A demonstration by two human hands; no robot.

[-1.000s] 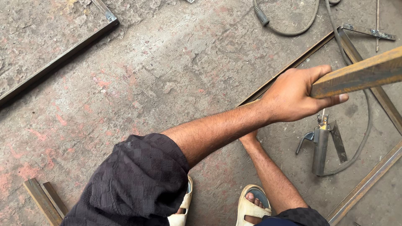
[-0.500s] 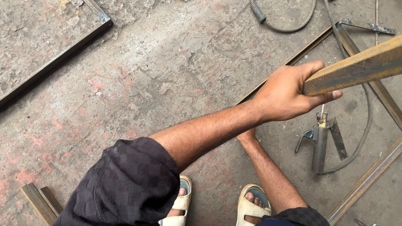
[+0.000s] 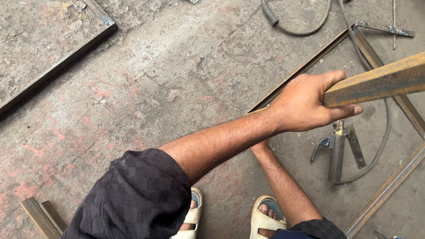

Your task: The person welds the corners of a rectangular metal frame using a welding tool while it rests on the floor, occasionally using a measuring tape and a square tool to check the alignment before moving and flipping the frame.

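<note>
Sandals (image 3: 265, 217) stand nearest on the concrete floor (image 3: 146, 79), toes showing. Above them, the right hand is hidden behind the left forearm, so its grip cannot be told. The left hand (image 3: 305, 104) clasps a rusty steel bar (image 3: 380, 79) running off right. Beyond lie a clamp tool (image 3: 337, 150), a cable (image 3: 292, 26) and a flat steel frame (image 3: 389, 186).
</note>
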